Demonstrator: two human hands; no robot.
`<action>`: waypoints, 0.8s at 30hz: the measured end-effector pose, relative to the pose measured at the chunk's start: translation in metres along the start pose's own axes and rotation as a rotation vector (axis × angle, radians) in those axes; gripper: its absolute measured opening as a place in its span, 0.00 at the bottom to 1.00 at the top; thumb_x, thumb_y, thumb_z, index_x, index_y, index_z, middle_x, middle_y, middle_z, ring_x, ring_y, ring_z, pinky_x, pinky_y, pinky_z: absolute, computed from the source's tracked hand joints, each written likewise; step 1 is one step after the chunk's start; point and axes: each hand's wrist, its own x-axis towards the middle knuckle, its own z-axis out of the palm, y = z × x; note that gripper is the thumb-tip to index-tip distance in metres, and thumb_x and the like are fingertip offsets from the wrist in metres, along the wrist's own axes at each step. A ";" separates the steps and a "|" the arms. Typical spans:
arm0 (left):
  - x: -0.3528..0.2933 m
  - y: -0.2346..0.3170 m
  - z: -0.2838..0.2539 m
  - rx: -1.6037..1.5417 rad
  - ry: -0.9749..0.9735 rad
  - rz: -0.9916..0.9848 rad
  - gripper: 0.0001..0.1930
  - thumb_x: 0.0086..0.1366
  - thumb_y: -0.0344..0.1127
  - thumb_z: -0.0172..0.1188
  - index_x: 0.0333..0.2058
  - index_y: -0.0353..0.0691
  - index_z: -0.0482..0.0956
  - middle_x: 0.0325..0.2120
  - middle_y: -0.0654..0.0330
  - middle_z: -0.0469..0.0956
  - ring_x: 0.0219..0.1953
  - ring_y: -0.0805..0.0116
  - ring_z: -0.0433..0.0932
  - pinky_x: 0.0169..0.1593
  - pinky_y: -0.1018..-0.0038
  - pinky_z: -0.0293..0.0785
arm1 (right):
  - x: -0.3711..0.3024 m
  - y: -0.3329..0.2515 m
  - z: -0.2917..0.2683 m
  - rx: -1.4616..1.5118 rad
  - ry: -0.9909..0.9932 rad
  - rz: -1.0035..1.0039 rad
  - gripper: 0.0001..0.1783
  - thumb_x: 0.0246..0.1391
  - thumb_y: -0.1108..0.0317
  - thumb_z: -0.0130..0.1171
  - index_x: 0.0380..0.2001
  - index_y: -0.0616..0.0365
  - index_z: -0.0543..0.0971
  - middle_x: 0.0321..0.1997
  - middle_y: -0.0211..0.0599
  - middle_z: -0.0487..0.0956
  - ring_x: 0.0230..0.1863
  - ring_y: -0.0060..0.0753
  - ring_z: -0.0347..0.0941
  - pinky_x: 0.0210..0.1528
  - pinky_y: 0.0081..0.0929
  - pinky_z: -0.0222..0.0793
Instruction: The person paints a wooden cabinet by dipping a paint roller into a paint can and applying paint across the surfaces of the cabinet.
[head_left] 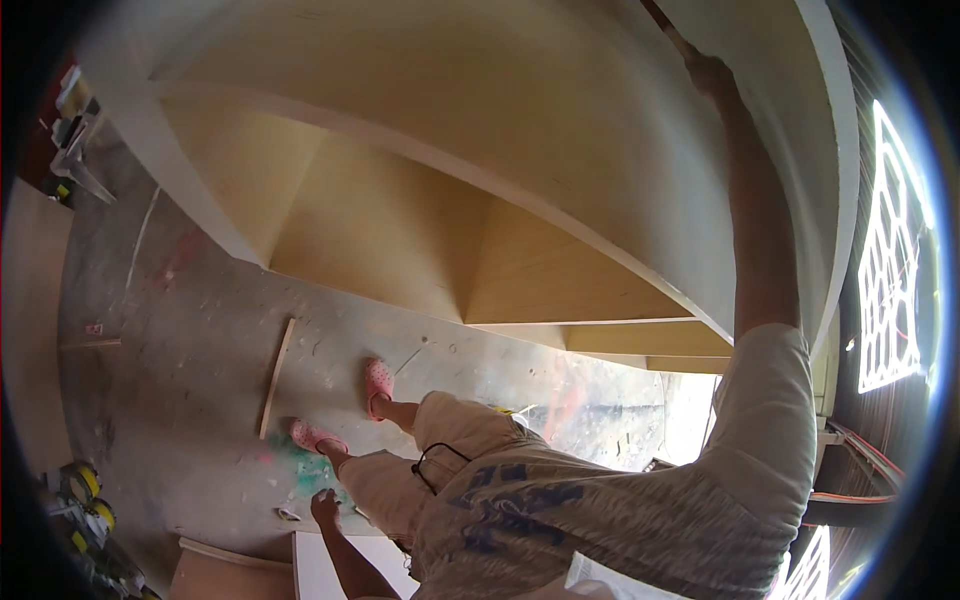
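A large pale wooden cabinet (pixel 560 120) with open compartments fills the upper part of the head view. Against its broad upper panel my right arm is raised, and my right hand (pixel 710 76) is closed round a slim brown, paintbrush-like tool (pixel 672 30). The upper edge of the picture cuts off the tool's far end. Low beside my shorts hangs my left hand (pixel 325 506), its fingers curled in. Whether anything is inside them is hidden. A white flat board (pixel 335 562) lies below that hand.
A thin wooden strip (pixel 277 378) lies on the stained concrete floor (pixel 200 340) near my pink clogs (pixel 378 380). Yellow-and-black items (pixel 85 490) are heaped at the lower left. A bright latticed window (pixel 888 270) is at the right, and red cables (pixel 855 497) run below it.
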 end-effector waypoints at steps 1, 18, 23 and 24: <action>0.002 0.004 0.002 0.036 0.023 -0.010 0.15 0.51 0.30 0.54 0.38 0.30 0.68 0.30 0.53 0.72 0.28 0.67 0.73 0.24 0.76 0.73 | -0.015 0.018 0.013 0.020 -0.045 0.029 0.25 0.52 0.56 0.37 0.55 0.35 0.54 0.35 0.49 0.74 0.37 0.46 0.71 0.39 0.39 0.65; 0.077 0.026 0.013 0.255 0.001 0.093 0.18 0.50 0.33 0.56 0.39 0.30 0.68 0.36 0.50 0.70 0.29 0.63 0.73 0.25 0.74 0.73 | -0.101 0.092 0.052 0.195 0.109 0.125 0.24 0.50 0.57 0.42 0.50 0.53 0.61 0.42 0.48 0.71 0.41 0.51 0.67 0.42 0.42 0.63; 0.061 0.021 0.018 0.026 0.037 0.059 0.16 0.51 0.32 0.56 0.39 0.29 0.68 0.34 0.51 0.71 0.28 0.65 0.73 0.24 0.75 0.73 | -0.041 -0.017 -0.002 0.222 0.309 0.005 0.24 0.49 0.63 0.45 0.51 0.48 0.58 0.37 0.48 0.73 0.38 0.51 0.70 0.38 0.41 0.65; 0.055 0.022 0.019 0.024 0.016 0.074 0.16 0.52 0.31 0.55 0.39 0.29 0.68 0.33 0.52 0.71 0.29 0.66 0.74 0.24 0.74 0.74 | -0.026 -0.034 -0.007 0.264 0.262 0.052 0.25 0.49 0.63 0.44 0.52 0.45 0.57 0.38 0.48 0.73 0.39 0.50 0.69 0.40 0.41 0.65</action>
